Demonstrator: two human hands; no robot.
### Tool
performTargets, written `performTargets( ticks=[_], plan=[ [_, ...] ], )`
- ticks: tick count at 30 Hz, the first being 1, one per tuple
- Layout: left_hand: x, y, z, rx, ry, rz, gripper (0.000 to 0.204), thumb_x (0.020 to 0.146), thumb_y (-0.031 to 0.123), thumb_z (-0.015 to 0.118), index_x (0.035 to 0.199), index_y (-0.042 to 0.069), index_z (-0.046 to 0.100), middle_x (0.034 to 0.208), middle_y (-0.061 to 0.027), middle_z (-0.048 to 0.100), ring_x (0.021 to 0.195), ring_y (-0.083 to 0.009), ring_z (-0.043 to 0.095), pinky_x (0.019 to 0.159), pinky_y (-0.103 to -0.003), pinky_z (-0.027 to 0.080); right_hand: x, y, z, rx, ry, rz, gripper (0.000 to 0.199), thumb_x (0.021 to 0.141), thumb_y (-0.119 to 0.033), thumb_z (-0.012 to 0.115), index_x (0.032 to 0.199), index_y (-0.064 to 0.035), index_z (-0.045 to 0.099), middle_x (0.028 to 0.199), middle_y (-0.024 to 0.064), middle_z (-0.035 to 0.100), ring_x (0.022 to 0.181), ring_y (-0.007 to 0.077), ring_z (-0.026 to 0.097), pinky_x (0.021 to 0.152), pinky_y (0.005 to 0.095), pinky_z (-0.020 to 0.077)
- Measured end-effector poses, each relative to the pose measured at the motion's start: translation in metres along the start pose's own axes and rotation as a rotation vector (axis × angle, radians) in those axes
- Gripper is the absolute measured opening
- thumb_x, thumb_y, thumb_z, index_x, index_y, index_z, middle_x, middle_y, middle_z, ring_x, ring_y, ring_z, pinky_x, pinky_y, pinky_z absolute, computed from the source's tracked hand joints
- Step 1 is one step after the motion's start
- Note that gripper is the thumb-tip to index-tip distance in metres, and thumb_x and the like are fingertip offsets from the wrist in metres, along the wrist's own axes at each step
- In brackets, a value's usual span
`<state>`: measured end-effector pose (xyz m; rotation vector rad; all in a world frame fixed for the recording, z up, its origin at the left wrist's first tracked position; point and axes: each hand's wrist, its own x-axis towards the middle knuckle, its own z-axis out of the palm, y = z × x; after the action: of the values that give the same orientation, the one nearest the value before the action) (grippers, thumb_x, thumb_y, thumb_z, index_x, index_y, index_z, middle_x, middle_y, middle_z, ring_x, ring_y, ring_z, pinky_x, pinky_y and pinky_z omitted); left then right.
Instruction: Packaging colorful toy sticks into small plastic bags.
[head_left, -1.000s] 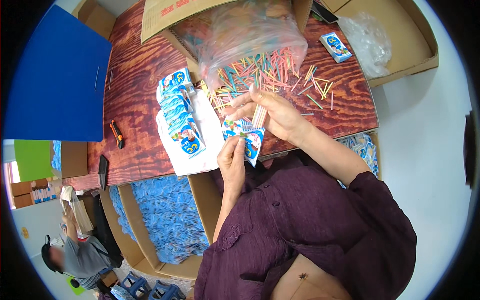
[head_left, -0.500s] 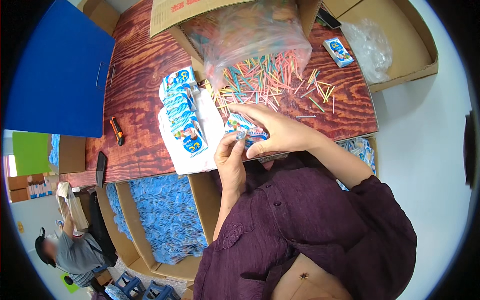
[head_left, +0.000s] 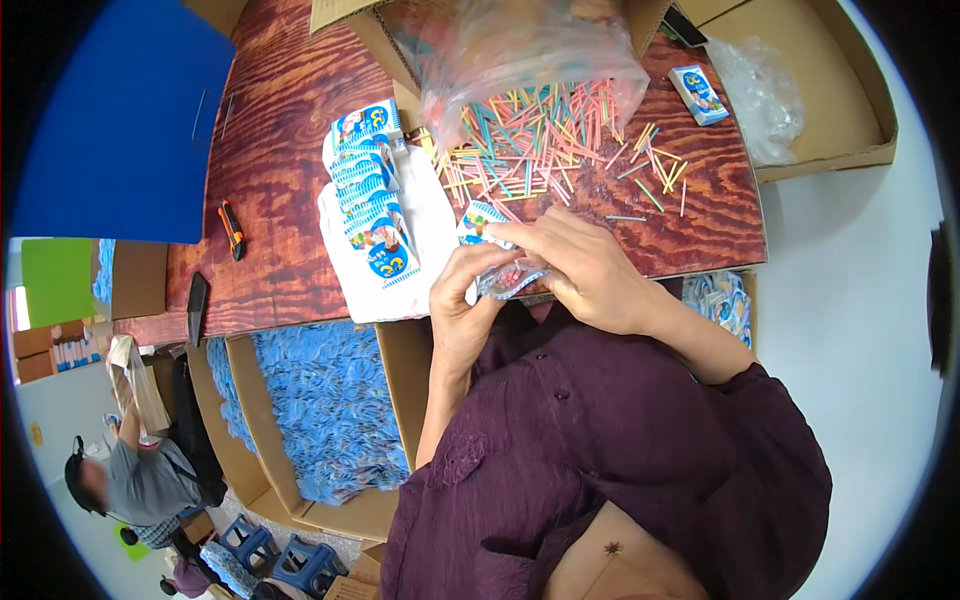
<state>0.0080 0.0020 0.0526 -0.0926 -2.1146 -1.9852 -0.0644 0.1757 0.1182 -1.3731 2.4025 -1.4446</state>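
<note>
In the head view, both hands meet at the near edge of the wooden table (head_left: 290,170); the left hand (head_left: 462,300) and the right hand (head_left: 580,265) are both closed around a small blue and white packet (head_left: 497,262), fingers pinching it from either side, its upper end showing above the fingers; just beyond the packet on the table lies a spread of coloured sticks (head_left: 540,140), spilling from a clear plastic bag (head_left: 520,50); left of the packet, a row of matching packets (head_left: 368,190) rests on a white cloth (head_left: 425,215); one more blue box (head_left: 698,94) lies at the table's far right; an orange cutter (head_left: 232,228) sits well left of the packet; below the table edge, a cardboard box (head_left: 400,370) holds a heap of blue packets (head_left: 320,410).
</note>
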Motion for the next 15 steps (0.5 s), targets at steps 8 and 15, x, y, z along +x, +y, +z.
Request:
performTargets(
  ticks=[8,15],
  plan=[
    [0.0,0.007,0.003,0.088,0.012,0.042,0.026,0.075,-0.013,0.062,0.097,-0.001,0.07,0.099,-0.0092,0.063,0.096,-0.0185,0.06,0.081,-0.027,0.049,-0.009,0.009,0.003,0.005,0.024,-0.003,0.06,0.07,0.008,0.064,0.128,-0.0048,0.053,0.089,0.0124,0.056,0.078,0.0311,0.055,0.07,0.0406,0.0448],
    [-0.004,0.009,-0.006,0.124,0.086,-0.051,0.013,0.084,-0.005,0.061,0.094,0.0,0.067,0.091,-0.0092,0.066,0.085,-0.0166,0.062,0.077,-0.028,0.049,-0.007,0.023,0.016,0.181,-0.05,0.157,0.06,0.075,0.002,0.068,0.132,-0.006,0.052,0.082,0.0081,0.052,0.075,0.023,0.053,0.069,0.0354,0.0446]
  ],
)
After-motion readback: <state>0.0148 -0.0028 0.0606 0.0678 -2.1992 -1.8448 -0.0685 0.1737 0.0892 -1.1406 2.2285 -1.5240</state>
